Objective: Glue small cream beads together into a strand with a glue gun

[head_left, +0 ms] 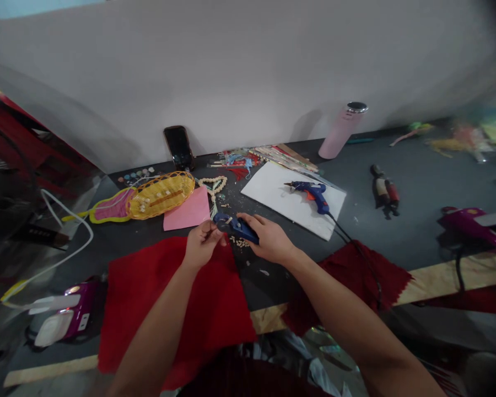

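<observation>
My right hand (270, 237) is wrapped around a blue-handled hand tool (244, 229) with a dark, rounded head. Close to that head, my left hand (204, 242) has its fingers pinched together; what lies between them is too small to make out. A small pale piece (228, 220) shows at the tool's head. Beneath the tool, several short tan bits (240, 242) are scattered on the dark table (268, 286). Both forearms reach over the work surface, the left one above a red felt sheet (136, 275).
A blue glue gun (312, 193) lies on a white board (268, 184), its cord trailing over dark red cloth (355, 270). Left are a yellow woven basket (161, 193), pink sheet (190, 212) and propped phone (179, 146). A pink bottle (341, 132) and purple power strip (80, 309) stand farther out.
</observation>
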`<state>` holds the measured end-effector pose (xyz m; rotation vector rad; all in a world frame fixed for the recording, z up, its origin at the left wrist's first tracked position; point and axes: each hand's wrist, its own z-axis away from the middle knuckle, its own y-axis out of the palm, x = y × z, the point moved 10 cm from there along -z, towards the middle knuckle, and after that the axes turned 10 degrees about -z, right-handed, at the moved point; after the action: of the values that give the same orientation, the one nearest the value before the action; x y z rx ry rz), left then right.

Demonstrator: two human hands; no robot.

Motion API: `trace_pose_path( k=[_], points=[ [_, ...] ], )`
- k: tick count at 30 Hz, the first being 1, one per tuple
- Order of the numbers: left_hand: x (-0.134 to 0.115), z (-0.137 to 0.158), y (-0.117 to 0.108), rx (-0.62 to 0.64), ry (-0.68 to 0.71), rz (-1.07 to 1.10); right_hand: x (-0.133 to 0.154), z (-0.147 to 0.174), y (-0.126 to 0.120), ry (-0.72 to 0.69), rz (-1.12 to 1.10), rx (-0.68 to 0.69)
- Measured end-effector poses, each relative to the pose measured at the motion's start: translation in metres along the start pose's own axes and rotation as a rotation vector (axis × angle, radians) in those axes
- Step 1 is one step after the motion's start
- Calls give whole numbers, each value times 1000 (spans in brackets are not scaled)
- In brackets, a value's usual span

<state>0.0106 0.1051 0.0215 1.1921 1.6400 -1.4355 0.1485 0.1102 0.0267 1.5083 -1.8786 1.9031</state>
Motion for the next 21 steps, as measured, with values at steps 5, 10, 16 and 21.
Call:
trace_pose_path(
  k=[5,10,16,21],
  points=[
    [2,0,-3,-34,-12,11,0,0,-5,27,24,-39],
    [7,0,-4,-50,-8,11,-1,1,-5,37,31,-46],
    [13,0,-10,-130,-43,-35,-3,1,-6,50,39,-61],
    [13,0,-12,-153,-61,-42,-5,1,-4,55,53,-60]
  ],
)
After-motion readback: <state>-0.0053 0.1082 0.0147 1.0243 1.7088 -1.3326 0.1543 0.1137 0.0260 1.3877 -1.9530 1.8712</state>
